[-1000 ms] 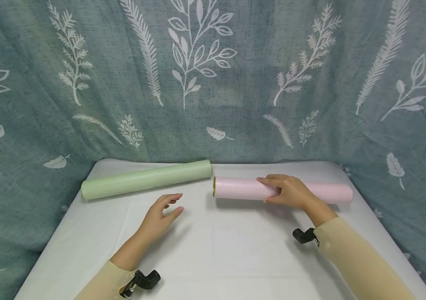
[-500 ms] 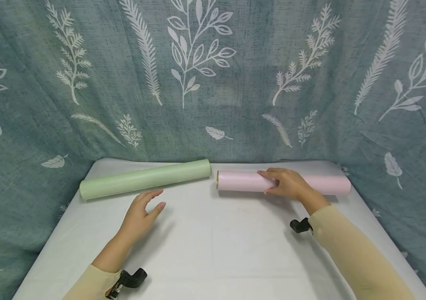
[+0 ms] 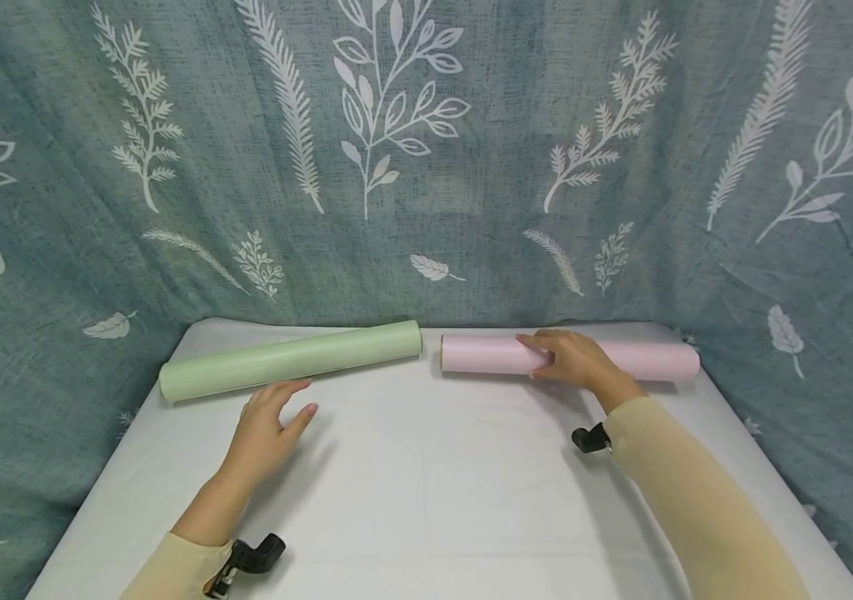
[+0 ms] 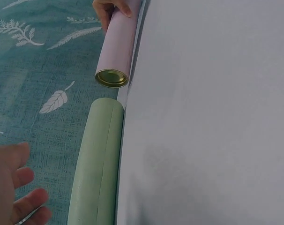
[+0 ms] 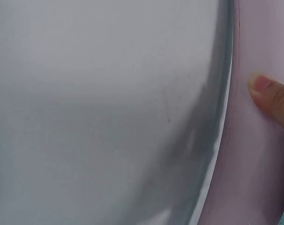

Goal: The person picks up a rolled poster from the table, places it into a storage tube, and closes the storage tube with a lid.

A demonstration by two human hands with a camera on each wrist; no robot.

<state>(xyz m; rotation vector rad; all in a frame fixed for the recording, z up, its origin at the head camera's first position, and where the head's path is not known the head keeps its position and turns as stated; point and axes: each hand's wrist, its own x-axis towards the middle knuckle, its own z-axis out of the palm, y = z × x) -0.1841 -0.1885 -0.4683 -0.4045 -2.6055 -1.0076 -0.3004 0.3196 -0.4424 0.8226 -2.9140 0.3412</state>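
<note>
A long pink tube (image 3: pixel 651 360) lies across the back right of the table. My right hand (image 3: pixel 576 360) grips it near its middle from above, with the thumb (image 5: pixel 268 93) on the near side in the right wrist view. The tube's left end has a gold metal cap (image 4: pixel 112 78), seen in the left wrist view. To the left lies a light green tube (image 3: pixel 291 360), slanted, its right end close to the pink one. My left hand (image 3: pixel 261 429) hovers in front of the green tube, fingers relaxed and apart, holding nothing.
A white cloth covers the table (image 3: pixel 426 500). Behind and at both sides hangs a blue-green curtain (image 3: pixel 486 250) with white leaf prints. A small black camera mount sits on each wrist.
My right hand has moved the pink tube back toward the table's far edge and slightly levelled it. My left hand has drawn back to the left, away from the middle.
</note>
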